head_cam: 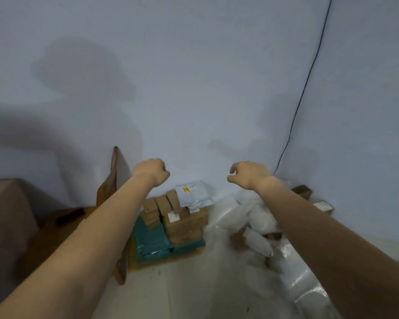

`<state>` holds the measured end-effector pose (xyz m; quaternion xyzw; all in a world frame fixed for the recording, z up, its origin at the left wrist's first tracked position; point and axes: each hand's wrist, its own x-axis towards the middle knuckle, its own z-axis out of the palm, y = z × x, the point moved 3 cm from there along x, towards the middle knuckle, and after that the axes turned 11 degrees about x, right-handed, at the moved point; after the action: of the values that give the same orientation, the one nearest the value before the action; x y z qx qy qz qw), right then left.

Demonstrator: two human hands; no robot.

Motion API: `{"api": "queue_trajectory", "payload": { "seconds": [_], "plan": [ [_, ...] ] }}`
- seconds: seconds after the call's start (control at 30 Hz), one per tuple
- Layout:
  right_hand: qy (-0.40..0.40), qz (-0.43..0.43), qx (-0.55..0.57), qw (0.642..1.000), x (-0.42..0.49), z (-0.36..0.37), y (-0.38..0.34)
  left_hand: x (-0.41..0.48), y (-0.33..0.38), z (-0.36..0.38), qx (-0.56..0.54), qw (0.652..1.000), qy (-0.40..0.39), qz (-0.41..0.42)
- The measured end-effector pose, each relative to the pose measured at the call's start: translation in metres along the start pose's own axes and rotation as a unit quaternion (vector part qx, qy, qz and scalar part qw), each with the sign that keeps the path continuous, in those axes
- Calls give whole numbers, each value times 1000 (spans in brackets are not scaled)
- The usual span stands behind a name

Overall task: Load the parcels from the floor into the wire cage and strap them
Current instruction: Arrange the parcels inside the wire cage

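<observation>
Brown parcels point(184, 223), long axes toward wall point(194, 88)

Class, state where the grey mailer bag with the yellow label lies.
Centre of the head view: the mailer bag lies atop the brown boxes, against the wall.

shipping labels point(173, 216) on brown parcels point(184, 223), print too blurred, nothing legible

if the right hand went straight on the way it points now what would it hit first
Most likely the pale wall: the right hand points forward at it with nothing visible between. The stacked parcels sit lower, under that line, though depth is hard to judge.
</observation>
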<state>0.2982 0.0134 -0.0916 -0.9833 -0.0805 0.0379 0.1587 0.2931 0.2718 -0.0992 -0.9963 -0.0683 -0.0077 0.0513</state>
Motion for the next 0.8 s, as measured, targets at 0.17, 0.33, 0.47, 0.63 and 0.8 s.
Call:
{"api": "queue_trajectory", "payload": {
  "seconds": [0.17, 0.33, 0.47, 0.63, 0.8],
  "plan": [
    [-17, 4, 2, 1000, 79, 26, -4, 68, 9, 41, -12, 1000, -18, 10],
    [-40, -21, 10, 999, 172, 56, -5, 138, 14, 81, 0, 999, -48, 6],
    [-51, -45, 27, 997, 265, 82, -1, 213, 16, 106, -3, 999, -53, -9],
    [-86, -30, 61, 994, 370, 132, 27, 302, 30, 152, -31, 995, -89, -37],
    [-134, -1, 99, 986, 444, 215, 62, 377, 50, 228, -19, 994, -107, -29]
  ]
}}
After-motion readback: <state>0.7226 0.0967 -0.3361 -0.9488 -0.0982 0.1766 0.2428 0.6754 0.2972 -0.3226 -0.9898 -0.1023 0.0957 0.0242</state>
